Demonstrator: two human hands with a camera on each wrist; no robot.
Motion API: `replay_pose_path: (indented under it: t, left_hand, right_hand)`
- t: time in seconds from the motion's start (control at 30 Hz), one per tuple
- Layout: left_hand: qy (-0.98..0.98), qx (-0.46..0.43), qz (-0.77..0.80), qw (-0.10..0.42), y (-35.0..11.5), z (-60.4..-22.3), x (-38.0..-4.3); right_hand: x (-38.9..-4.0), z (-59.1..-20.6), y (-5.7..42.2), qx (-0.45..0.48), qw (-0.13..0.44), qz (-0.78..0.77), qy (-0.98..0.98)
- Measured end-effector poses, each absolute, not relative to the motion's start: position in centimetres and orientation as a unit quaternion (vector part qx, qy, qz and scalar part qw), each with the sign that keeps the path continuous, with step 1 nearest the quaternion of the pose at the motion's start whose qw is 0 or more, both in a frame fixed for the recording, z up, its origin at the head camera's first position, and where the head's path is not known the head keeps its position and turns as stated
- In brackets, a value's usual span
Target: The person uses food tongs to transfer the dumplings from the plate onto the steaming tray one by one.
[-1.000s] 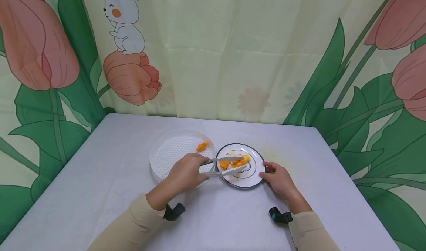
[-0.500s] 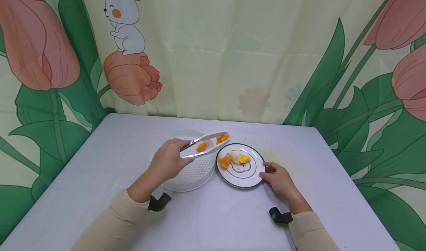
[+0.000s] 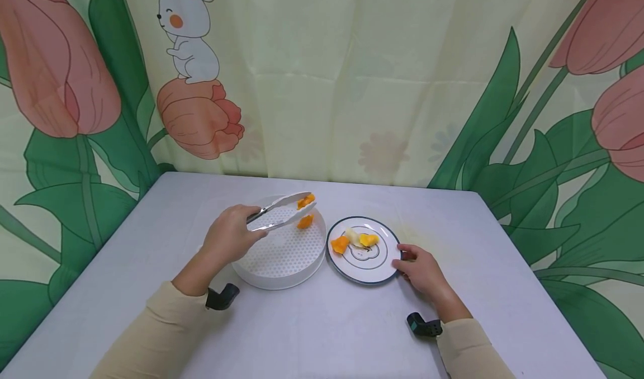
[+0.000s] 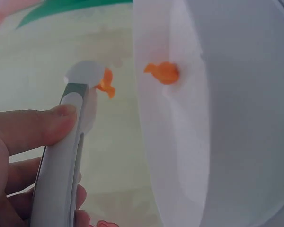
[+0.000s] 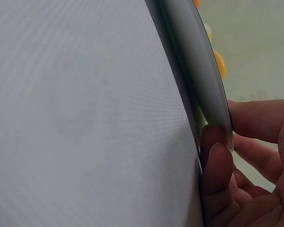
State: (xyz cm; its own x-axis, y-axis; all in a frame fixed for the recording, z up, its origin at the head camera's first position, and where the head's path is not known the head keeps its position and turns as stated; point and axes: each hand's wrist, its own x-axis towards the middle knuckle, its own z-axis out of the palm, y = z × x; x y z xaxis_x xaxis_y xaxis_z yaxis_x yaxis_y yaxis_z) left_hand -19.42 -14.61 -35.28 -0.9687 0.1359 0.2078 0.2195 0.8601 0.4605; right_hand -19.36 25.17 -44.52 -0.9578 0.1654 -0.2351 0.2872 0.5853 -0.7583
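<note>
Head view: the left hand [image 3: 228,235] is curled round slightly parted tongs [image 3: 283,201], an orange piece [image 3: 306,201] between their tips above the white tray's [image 3: 279,283] far right; the right hand [image 3: 422,271] pinches the plate [image 3: 369,274] by its right rim.

Left wrist view: the piece, probably light and slippery, wants gentle mid-body pressure; one arm partly hides it, so firmness is unclear.

Right wrist view: the plate seems stiff, perhaps breakable.

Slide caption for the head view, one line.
Left hand holds tongs with an orange piece above a white perforated tray while the right hand grips a blue-rimmed plate by its edge.
</note>
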Motion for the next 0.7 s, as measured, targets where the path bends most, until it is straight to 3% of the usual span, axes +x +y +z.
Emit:
replay_pose_path:
  t: [0.7]
  left_hand:
    - [-0.975,-0.038,-0.22,0.004,-15.1,-37.2,-21.1]
  right_hand:
    - [-19.2,-44.2,25.0,0.13,0.072,-0.442,0.885]
